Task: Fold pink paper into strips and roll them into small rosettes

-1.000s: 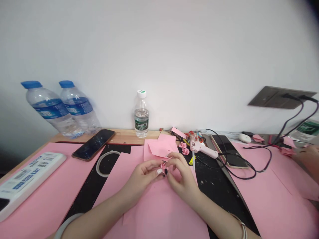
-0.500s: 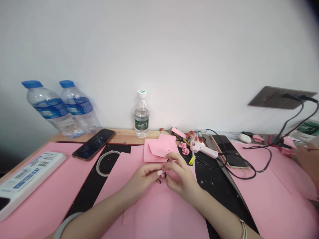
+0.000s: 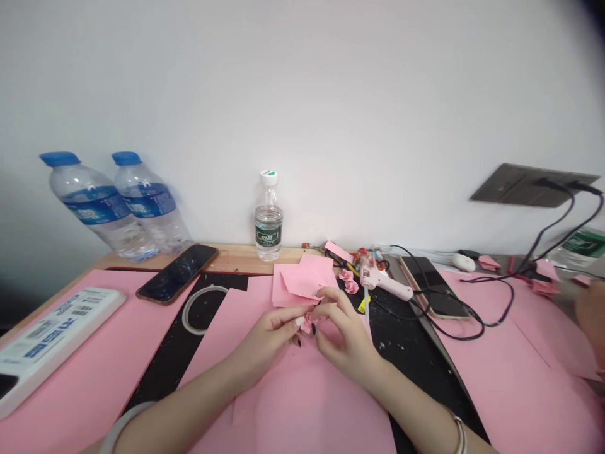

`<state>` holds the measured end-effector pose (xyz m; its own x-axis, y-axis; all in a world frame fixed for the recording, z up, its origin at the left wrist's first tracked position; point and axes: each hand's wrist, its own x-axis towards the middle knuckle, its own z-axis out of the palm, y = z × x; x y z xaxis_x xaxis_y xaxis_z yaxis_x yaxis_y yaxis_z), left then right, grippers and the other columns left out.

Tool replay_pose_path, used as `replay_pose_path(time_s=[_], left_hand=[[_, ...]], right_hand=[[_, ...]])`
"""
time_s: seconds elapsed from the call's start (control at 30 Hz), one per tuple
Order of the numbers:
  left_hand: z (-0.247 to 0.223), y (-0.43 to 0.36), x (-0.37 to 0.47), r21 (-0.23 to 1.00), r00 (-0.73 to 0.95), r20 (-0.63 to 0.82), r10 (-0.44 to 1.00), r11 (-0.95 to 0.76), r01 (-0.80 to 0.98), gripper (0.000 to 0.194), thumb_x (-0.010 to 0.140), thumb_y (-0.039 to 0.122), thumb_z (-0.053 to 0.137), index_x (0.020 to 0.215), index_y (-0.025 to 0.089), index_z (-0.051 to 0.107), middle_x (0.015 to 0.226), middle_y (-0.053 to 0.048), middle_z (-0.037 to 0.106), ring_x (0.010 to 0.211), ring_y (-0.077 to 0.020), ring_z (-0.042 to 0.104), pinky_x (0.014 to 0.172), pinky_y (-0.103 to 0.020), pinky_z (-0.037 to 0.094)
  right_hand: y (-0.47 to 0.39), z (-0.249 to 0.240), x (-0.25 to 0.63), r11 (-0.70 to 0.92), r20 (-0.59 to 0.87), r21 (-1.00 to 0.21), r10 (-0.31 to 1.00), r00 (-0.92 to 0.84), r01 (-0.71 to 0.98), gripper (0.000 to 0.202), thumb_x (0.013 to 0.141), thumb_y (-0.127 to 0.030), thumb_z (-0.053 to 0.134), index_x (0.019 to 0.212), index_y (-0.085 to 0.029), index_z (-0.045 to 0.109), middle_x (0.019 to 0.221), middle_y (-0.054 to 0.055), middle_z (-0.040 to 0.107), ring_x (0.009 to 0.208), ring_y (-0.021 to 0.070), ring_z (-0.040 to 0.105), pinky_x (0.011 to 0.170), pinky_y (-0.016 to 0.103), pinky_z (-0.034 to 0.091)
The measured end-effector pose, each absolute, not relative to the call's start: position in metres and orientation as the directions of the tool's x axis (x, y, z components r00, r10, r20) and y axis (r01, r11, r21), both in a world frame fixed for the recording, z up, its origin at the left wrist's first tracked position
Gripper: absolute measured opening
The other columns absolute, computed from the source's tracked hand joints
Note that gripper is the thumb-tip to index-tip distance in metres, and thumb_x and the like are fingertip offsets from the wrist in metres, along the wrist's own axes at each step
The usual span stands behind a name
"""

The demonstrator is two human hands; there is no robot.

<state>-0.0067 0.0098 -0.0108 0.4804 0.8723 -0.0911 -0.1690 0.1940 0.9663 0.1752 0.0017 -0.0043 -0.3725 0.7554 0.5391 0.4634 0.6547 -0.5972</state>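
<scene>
Clear liquid is held in one white-capped bottle point(image 3: 268, 226) near the wall, and two blue-capped bottles point(image 3: 146, 205) are stood to its left, their fill hard to tell. A small pink paper rose point(image 3: 306, 325) is pinched by the left hand's point(image 3: 265, 340) thumb and forefinger, with the right hand's point(image 3: 348, 335) curled fingers against it. Two finished-looking roses point(image 3: 350, 284) are set beside one glue gun point(image 3: 385, 284), and black mat point(image 3: 407, 362) is exposed along the right forearm.
</scene>
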Motion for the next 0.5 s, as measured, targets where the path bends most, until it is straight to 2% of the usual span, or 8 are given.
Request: replay_pose_path(time_s=[0.1,0.17,0.37,0.5], left_hand=[[-0.0124,0.0097,-0.0065,0.961,0.463,-0.116,0.879,0.216,-0.169,0.032,0.086,0.032,0.061,0.116,0.021,0.068,0.103,-0.007,0.068,0.081,-0.0185,0.056,0.072,-0.029,0.043],[-0.0125,0.0096,-0.0059,0.954,0.45,-0.132,0.883,0.236,-0.184,0.034,0.085,0.031,0.062,0.117,0.022,0.066,0.106,-0.007,0.068,0.081,-0.018,0.057,0.073,-0.029,0.043],[-0.0078,0.0079,-0.0036,0.958,0.42,-0.139,0.897,0.229,-0.172,0.016,0.085,0.03,0.061,0.09,0.017,0.068,0.081,-0.003,0.065,0.073,-0.0159,0.057,0.069,-0.027,0.043],[-0.0083,0.0072,-0.0046,0.975,0.43,-0.104,0.897,0.178,-0.133,0.017,0.087,0.03,0.058,0.081,0.016,0.067,0.076,-0.001,0.063,0.071,-0.0149,0.055,0.07,-0.026,0.042]], right_hand=[[0.0016,-0.0035,0.1745,0.655,0.538,-0.599,0.756,-0.374,0.462,0.032,0.071,-0.001,0.053,0.095,-0.022,0.055,0.115,0.01,0.049,0.109,0.0238,0.053,0.093,0.04,0.048],[0.0015,-0.0032,0.1742,0.649,0.533,-0.605,0.761,-0.371,0.462,0.032,0.072,-0.001,0.052,0.094,-0.023,0.055,0.115,0.009,0.049,0.108,0.0235,0.054,0.092,0.04,0.047],[0.0014,-0.0046,0.1733,0.652,0.533,-0.615,0.758,-0.376,0.442,0.031,0.073,0.0,0.05,0.094,-0.023,0.054,0.114,0.008,0.048,0.101,0.0213,0.055,0.088,0.039,0.048],[0.0023,-0.0057,0.1723,0.656,0.532,-0.613,0.755,-0.384,0.441,0.029,0.074,-0.001,0.05,0.091,-0.023,0.054,0.112,0.008,0.048,0.095,0.0201,0.056,0.084,0.038,0.049]])
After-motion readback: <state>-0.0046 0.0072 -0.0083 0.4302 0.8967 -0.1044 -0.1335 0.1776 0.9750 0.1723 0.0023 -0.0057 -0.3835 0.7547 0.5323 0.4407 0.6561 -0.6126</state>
